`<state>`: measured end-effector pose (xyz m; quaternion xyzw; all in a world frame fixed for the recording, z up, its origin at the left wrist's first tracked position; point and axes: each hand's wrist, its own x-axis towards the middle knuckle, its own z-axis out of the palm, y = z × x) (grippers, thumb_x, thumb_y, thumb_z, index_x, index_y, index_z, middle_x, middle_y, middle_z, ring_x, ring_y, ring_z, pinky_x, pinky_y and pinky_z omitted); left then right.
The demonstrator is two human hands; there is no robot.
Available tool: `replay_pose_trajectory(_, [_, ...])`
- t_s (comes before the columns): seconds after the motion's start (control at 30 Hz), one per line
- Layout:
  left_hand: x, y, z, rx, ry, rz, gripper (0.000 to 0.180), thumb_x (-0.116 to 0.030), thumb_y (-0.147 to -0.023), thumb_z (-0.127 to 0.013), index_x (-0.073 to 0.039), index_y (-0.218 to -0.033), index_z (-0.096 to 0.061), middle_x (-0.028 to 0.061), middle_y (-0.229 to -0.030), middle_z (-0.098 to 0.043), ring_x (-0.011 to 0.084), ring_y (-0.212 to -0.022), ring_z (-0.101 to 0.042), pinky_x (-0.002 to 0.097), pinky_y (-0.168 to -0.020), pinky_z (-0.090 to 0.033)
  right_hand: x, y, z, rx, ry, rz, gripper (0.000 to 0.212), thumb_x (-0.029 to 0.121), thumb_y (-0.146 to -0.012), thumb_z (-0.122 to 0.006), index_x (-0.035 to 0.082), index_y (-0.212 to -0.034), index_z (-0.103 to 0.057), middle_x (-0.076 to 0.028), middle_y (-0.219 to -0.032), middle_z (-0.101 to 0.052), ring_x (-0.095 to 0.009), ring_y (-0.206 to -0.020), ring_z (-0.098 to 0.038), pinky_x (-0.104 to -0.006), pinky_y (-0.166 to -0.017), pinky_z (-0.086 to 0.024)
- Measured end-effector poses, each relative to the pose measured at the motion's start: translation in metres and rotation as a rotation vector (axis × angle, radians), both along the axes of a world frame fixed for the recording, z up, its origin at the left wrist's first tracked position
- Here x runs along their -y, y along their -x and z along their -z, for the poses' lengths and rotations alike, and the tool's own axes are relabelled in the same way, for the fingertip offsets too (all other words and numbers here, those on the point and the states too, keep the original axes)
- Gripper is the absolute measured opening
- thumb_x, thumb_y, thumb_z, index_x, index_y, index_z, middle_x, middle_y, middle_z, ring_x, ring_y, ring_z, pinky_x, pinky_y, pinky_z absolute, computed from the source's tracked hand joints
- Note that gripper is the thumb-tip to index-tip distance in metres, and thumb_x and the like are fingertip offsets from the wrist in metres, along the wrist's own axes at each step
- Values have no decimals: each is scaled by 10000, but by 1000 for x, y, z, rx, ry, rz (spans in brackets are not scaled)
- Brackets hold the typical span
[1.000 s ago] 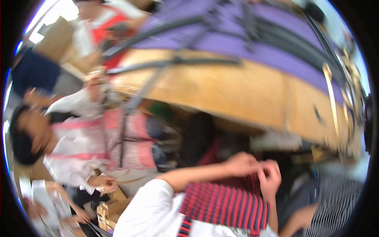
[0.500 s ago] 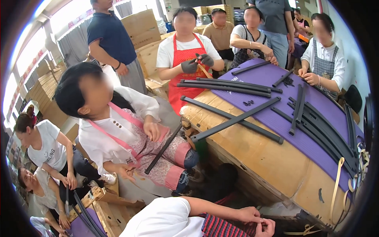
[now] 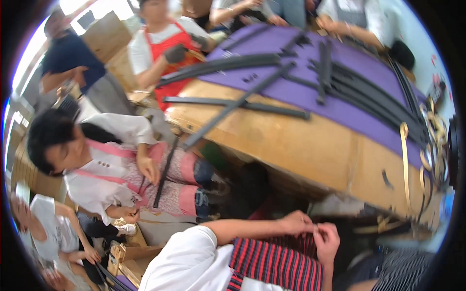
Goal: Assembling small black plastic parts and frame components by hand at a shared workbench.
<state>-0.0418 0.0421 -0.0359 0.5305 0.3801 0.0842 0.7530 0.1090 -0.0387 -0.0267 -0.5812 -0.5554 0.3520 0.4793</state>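
My left hand [image 3: 297, 223] and my right hand [image 3: 328, 238] meet at the lower middle, in front of a red-and-black striped apron [image 3: 276, 264]. The fingertips of both are pinched together, almost touching. Whatever lies between them is too small or hidden to make out. My bare left forearm runs in from a white sleeve [image 3: 189, 247]. Beyond my hands, a tan-topped table [image 3: 310, 150] carries a purple mat [image 3: 361, 63] and several long dark bars, two of them crossing [image 3: 238, 104].
Tan straps [image 3: 406, 165] hang by the table's right end. At the left, a person in a pink apron [image 3: 104, 165] sits beside a dark bar [image 3: 166, 172]. A gloved person in a red apron [image 3: 165, 43] is at the far side. Dark striped cloth [image 3: 407, 271] shows lower right.
The head view has swung right and down, so the table and people sit farther left and higher. The person in pink has lowered their head. My hands stay pinched together.
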Motion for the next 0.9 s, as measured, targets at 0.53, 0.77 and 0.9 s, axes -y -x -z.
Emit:
replay_pose_trajectory(0.53, [-3,-3,14,-14,-44,70,427,-412,-825,-533,5,-885,-603,27,-594,-544,69,-474,-470,209,-432,-392,0,-3,2,-317,162,33,125,-40,-746,-584,-22,-869,-598,-46,-894,-496,-88,-740,-521,-187,-617,-446])
replay_pose_trajectory(0.77, [0,-2,11,-27,-25,112,455,-430,-826,-521,11,-906,-599,28,-603,-544,68,-476,-465,211,-443,-396,0,-6,-1,-93,107,-40,175,-40,-717,-605,8,-885,-603,-41,-862,-494,-82,-687,-508,-194,-563,-430])
replay_pose_trajectory(0.9, [-3,-2,13,0,18,130,405,-372,-853,-504,12,-952,-586,27,-649,-557,63,-511,-464,201,-474,-400,-1,-10,4,-104,131,-48,171,-29,-719,-613,14,-885,-608,-32,-861,-493,-69,-693,-494,-183,-558,-417])
